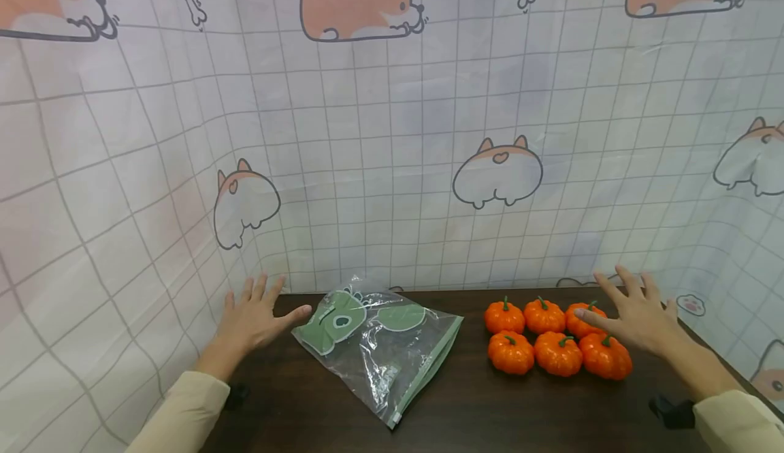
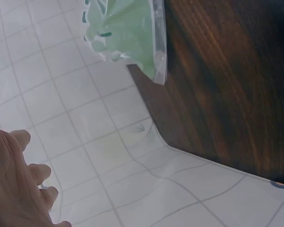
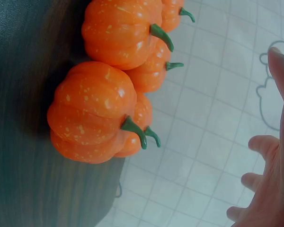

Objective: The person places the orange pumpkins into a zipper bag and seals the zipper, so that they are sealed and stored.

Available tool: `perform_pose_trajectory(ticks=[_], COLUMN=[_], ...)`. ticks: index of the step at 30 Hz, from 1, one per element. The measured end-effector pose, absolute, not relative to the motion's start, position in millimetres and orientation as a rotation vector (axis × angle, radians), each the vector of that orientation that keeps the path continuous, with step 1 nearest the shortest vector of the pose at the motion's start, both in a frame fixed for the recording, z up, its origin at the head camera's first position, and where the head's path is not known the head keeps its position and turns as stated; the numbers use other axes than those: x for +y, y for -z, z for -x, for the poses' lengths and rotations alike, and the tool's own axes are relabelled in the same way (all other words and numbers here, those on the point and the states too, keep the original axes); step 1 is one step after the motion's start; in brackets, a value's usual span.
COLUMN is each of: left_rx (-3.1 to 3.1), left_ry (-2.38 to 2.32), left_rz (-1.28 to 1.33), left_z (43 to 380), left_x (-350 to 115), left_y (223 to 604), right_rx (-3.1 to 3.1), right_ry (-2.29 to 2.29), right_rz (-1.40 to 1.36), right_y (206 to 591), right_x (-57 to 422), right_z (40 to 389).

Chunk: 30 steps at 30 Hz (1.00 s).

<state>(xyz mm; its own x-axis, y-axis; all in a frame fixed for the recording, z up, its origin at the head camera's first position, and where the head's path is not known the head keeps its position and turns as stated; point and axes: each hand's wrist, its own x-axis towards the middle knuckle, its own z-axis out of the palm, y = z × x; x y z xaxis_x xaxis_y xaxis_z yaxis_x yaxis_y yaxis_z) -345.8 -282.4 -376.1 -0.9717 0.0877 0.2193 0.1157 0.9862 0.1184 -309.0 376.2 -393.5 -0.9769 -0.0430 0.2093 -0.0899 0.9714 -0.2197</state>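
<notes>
My left hand (image 1: 249, 318) is raised with spread fingers at the left of the table, its thumb beside a clear zip bag (image 1: 392, 358). Green printed shapes mark the bag, and a green zip strip runs along its right edge. In the left wrist view the bag's green corner (image 2: 128, 33) shows at the top, away from the fingers. On the right, my right hand (image 1: 640, 317) is held up with fingers apart, holding nothing. Its thumb overlaps one of several small orange pumpkins (image 1: 558, 354), set in two rows. The right wrist view shows the nearest pumpkin (image 3: 92, 113) apart from the hand.
Beneath everything is a dark brown wooden table (image 1: 453, 412). A white gridded cloth (image 1: 392, 133) with cartoon dogs and bones hangs behind it and along both sides. Dark straps (image 1: 672, 412) sit at the wrists by the light sleeves.
</notes>
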Motion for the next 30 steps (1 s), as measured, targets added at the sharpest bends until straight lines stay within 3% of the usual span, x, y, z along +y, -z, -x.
perform_pose_trajectory(ticks=[30], left_rx=[-2.853], left_ry=[0.287], left_rz=[0.186], left_z=[314.6], left_x=[-249.7], left_y=[425.6], right_rx=[-2.849], right_ry=[-0.342], right_rz=[-0.165], right_y=[421.0], right_x=[335.4], right_z=[279.6])
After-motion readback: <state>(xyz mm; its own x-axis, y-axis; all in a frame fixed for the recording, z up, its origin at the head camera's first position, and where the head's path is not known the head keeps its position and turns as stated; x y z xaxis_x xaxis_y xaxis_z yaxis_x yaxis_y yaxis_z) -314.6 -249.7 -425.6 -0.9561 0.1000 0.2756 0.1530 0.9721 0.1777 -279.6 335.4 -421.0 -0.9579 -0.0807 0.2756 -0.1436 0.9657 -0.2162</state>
